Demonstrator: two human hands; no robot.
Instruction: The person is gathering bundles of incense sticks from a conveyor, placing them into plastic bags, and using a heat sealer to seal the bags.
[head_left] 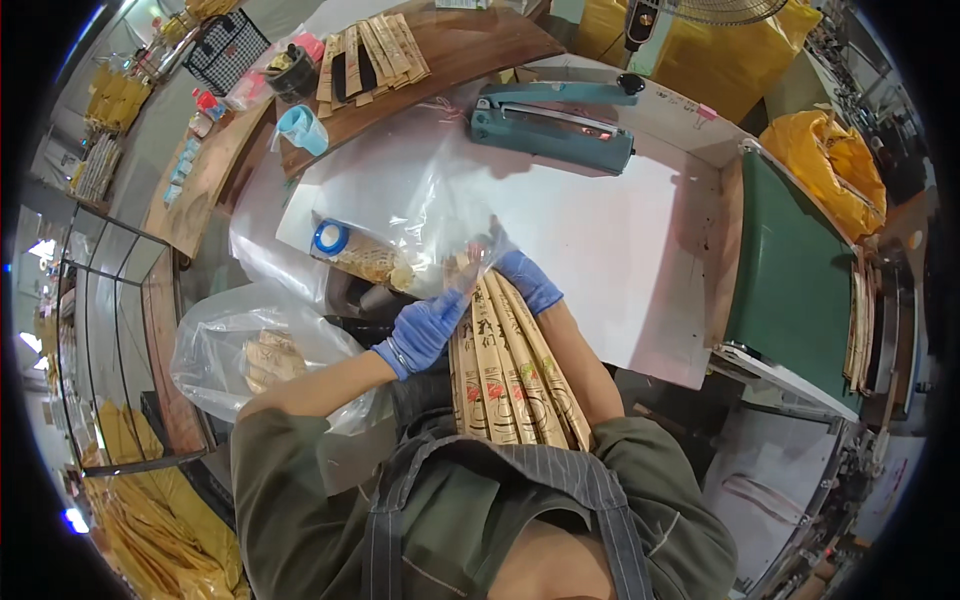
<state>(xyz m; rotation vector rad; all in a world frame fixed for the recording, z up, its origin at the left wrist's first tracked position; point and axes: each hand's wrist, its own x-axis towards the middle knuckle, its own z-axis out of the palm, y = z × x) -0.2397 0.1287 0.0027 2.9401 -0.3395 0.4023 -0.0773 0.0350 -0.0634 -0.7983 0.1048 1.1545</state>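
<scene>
My left hand (422, 333), in a blue glove, is closed with its fingertips pinching the clear plastic bag (432, 222) at the top end of a bundle. The bundle is of long, flat tan strips (512, 375) printed with dark lettering and red and green marks; it slants down against my apron. On its right side my right hand (528, 282), also gloved in blue, grips the upper end. Some of its fingers are hidden behind the strips and film. A blue-capped clear bottle (345, 240) lies left of the bag.
A teal hand-lever heat sealer (550, 128) stands at the back of the white worktop (620, 250). More tan strips (375, 60) lie on the brown board (460, 55). A large clear bag (225, 335) sits left, and a green panel (795, 275) bounds the right.
</scene>
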